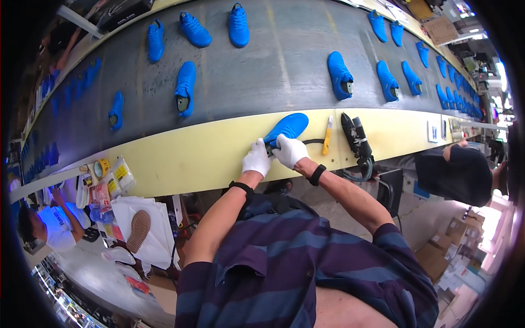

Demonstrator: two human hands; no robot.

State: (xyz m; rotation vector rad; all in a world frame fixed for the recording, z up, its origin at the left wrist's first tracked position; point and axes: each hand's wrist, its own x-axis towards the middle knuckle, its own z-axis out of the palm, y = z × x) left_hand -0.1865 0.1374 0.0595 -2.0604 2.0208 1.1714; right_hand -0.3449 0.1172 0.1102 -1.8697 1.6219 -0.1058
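Observation:
A blue shoe (293,125) lies on the pale yellow bench ledge (202,156), its toe pointing away to the right. Both of my hands wear white gloves and meet at its heel opening. My left hand (256,158) grips the heel end from the left, fingers closed. Beside it, my right hand (291,150) is closed on the shoe's collar from the right. What lies inside the collar is hidden by my fingers. Just right of the shoe rests a yellow utility knife (327,136), with a black hand tool (356,136) on a hose beyond it.
Past the ledge runs a dark conveyor belt (262,76) carrying several blue shoes, such as one blue shoe (185,87). At left are a tape roll (101,168) and a brown sole (139,230) on white sheets. Co-workers sit at both sides; cartons (437,254) stand at lower right.

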